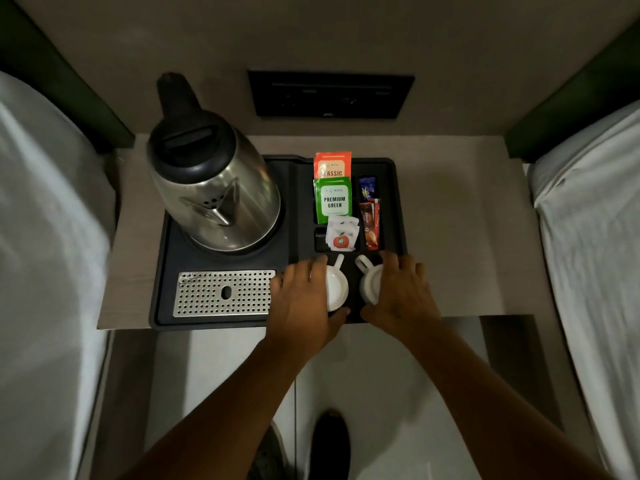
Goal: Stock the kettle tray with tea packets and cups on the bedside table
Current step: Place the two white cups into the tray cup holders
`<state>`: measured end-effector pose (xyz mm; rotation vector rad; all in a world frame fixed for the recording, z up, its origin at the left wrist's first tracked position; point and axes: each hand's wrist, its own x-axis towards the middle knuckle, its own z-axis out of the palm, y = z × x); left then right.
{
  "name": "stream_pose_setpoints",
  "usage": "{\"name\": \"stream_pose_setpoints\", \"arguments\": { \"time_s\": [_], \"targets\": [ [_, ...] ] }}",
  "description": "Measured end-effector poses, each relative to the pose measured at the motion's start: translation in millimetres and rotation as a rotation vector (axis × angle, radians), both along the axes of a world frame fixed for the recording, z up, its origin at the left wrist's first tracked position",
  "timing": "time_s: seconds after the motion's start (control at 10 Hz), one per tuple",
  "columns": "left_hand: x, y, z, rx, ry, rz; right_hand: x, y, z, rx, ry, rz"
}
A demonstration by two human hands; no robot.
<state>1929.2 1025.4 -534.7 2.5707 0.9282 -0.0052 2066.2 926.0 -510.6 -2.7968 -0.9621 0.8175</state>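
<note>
A black kettle tray (166, 258) lies on the bedside table (460, 230). Two white cups stand upside down at its front right. My left hand (301, 303) grips the left cup (336, 287). My right hand (401, 292) grips the right cup (370, 285). Both cup handles point away from me. Behind the cups, slots hold an orange Classic tea packet (332, 165), a green Premium Green packet (333, 200), white sachets (342, 234), a blue sachet (367, 189) and red sticks (370, 225).
A steel kettle (214, 188) with a black lid stands on the tray's left half, with a perforated metal drip plate (223, 293) in front of it. A black switch panel (329, 95) is on the wall. Beds with white sheets flank the table at left (45, 237) and right (595, 220).
</note>
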Motion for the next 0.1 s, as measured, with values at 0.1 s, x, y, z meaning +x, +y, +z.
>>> {"name": "stream_pose_setpoints", "arguments": {
  "time_s": [0.1],
  "targets": [
    [-6.0, -1.7, 20.0, -0.05, 0.018, 0.0, -0.6, 2.1, 21.8, -0.001, 0.048, 0.029]
  ]
}}
